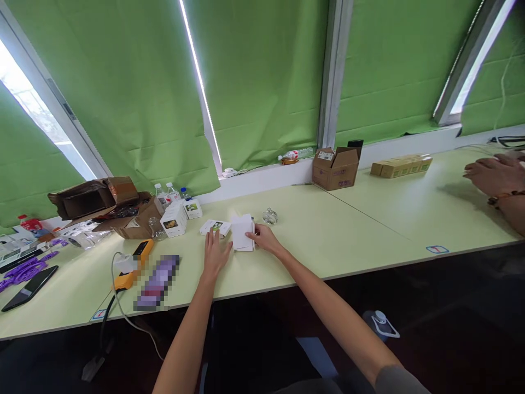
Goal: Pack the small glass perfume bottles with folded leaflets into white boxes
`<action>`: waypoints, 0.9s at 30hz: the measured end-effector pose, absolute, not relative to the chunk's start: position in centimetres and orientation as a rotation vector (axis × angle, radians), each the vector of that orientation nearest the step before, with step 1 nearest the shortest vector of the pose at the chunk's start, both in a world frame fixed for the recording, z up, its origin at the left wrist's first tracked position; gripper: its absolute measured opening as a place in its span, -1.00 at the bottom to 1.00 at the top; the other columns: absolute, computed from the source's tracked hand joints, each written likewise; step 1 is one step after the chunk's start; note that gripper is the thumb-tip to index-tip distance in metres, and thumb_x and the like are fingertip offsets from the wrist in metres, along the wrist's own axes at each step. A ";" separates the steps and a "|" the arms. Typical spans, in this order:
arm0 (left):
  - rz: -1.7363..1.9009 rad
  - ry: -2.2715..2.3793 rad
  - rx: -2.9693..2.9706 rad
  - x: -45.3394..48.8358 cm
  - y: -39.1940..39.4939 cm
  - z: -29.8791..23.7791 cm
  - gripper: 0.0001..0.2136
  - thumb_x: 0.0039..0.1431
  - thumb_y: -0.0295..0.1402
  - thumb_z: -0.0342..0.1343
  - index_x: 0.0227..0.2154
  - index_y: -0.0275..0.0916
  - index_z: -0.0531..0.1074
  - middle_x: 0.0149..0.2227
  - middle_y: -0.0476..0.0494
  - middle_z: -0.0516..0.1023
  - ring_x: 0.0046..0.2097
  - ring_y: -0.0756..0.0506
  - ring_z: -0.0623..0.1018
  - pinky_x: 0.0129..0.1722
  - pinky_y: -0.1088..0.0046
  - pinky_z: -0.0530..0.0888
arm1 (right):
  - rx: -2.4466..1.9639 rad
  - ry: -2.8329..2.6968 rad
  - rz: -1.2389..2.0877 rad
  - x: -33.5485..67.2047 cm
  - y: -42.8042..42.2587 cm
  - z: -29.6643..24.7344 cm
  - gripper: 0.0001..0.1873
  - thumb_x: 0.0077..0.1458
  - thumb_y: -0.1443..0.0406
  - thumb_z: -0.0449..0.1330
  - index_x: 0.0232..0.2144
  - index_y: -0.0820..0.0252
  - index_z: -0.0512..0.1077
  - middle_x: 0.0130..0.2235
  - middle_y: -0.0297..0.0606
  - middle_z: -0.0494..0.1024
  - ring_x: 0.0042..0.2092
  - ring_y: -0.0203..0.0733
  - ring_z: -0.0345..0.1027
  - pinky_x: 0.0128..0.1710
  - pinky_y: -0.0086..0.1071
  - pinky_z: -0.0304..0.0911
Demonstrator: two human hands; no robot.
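Seated at a long pale-green bench (369, 219) under green window blinds (262, 82), you have both hands out on a small white box (242, 232) that lies near the middle of the bench, just ahead of you. Your left hand (215, 253) lies flat on the bench with fingers spread, its fingertips beside the box's left edge; your right hand (264, 238) grips the box's right side, thumb and fingers pinching it. Touching or just beside the box on its left lies a flat printed carton (215, 226), and a small clear glass bottle (269, 216) sits just behind your right hand. Further left stand two upright white printed boxes (174, 220), three capped water bottles (166, 192) and torn-open brown cartons (98, 198). An orange and black device (135, 262) with a white cable lies near the bench's front edge, a dark phone (28, 288) well to its left. On the far right, another person's hands (492, 175) rest on the bench, well apart from yours. An open brown cardboard box (336, 167) sits by the windowsill.
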State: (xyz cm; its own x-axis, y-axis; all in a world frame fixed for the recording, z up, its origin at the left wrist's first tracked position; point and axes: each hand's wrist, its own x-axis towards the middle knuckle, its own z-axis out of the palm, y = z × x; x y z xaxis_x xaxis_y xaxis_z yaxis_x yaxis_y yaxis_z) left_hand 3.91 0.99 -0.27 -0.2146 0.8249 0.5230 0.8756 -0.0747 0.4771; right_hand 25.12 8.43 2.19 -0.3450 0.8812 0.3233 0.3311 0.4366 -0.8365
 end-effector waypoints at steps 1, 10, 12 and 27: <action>-1.088 -2.120 -1.942 4.0 1.2 -0.4 -0.33 0.13 -0.07 0.08 0.26 -0.20 0.09 0.37 -0.23 -0.07 0.38 -0.28 -0.08 0.30 0.10 0.05 | -1.024 -1.880 0.853 25.1 8.4 2.3 -0.79 0.00 0.20 0.20 -0.40 0.26 0.45 -0.37 -0.22 0.53 -0.39 -0.23 0.32 -0.46 -0.44 0.15; -0.845 -2.109 -1.936 4.3 1.8 -0.7 -0.33 0.13 -0.09 0.04 0.27 -0.23 0.07 0.27 -0.31 0.17 0.35 -0.30 0.00 0.27 0.08 0.07 | -1.023 -1.818 0.830 25.2 8.2 2.4 -0.77 0.01 0.17 0.18 -0.46 0.25 0.39 -0.42 -0.24 0.49 -0.43 -0.26 0.29 -0.51 -0.45 0.12; -0.889 -2.028 -1.938 4.2 1.7 -0.6 -0.39 0.12 -0.12 0.06 0.21 -0.24 0.17 0.19 -0.35 0.27 0.29 -0.32 0.13 0.24 0.08 0.13 | -1.010 -1.806 0.836 25.3 8.1 2.5 -0.77 0.01 0.16 0.18 -0.46 0.24 0.39 -0.43 -0.25 0.48 -0.45 -0.27 0.28 -0.53 -0.45 0.12; -1.274 -1.890 -1.897 3.7 1.3 -0.2 -0.79 0.13 -0.37 0.03 -0.18 -0.16 0.48 -0.04 -0.25 0.51 0.07 -0.26 0.42 0.25 0.02 0.03 | -1.006 -1.745 0.864 25.5 8.6 2.5 -0.72 -0.02 0.10 0.18 -0.49 0.22 0.36 -0.46 -0.28 0.44 -0.43 -0.24 0.29 -0.53 -0.43 0.18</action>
